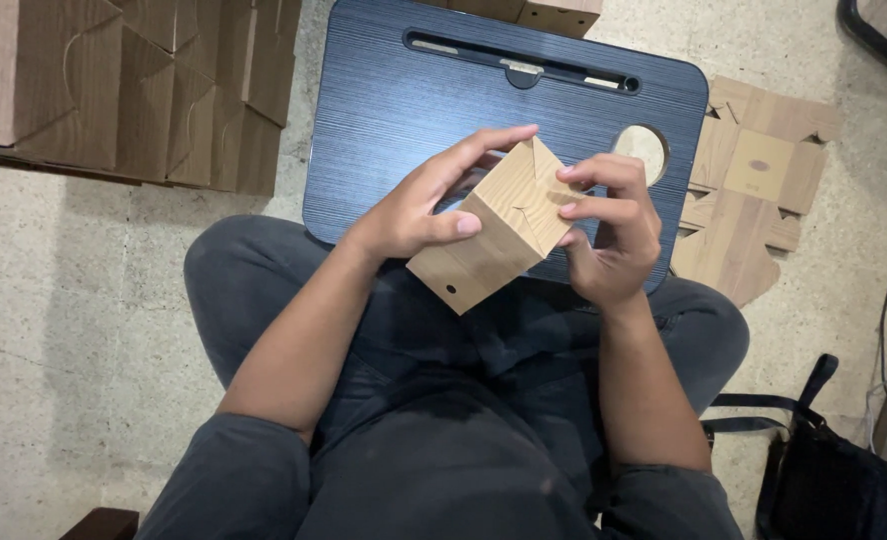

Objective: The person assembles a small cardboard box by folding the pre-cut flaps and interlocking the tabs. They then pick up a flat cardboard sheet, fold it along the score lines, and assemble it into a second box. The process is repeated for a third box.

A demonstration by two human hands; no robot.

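Folded wood-grain carton box [494,225] held above the lap desk [384,110], over its near edge. Left hand [419,205] cups the side wall; right hand [609,225] pinches the interlocking end flaps. Best to press flaps squarely while bracing. Long axis tilts: flap end up-right, holed end toward the lap.

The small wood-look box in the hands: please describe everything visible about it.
The box is a light, wood-grain patterned cardboard carton, oblong, tilted with its folded interlocking end flaps facing up. A small round hole shows near its lower end. The left hand wraps its left side; the right hand presses fingers on the flaps. It is held above the dark lap desk.
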